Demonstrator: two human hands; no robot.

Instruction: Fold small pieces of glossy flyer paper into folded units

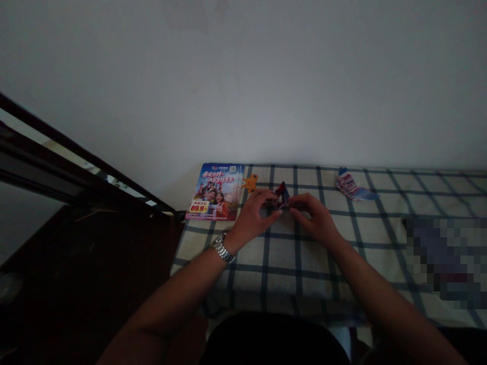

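A small folded piece of printed paper [282,196], dark red and blue with a pale inner part, stands raised between my two hands over the checked cloth. My left hand [258,210], with a silver watch at the wrist, pinches its left side between thumb and fingers. From the other side, the fingertips of my right hand [310,213] close on its right edge. Left of my hands lies a stack of printed flyers [216,192], blue at the top with a yellow price label. An orange bear-shaped cutout [250,183] sits at the stack's right edge.
A crumpled or folded printed paper [353,186] lies on the table's right half. The blue-and-white checked tablecloth [315,268] reaches a grey wall [243,86] behind. Something pixelated [449,258] covers the right edge. Dark wooden furniture [76,147] stands at the left.
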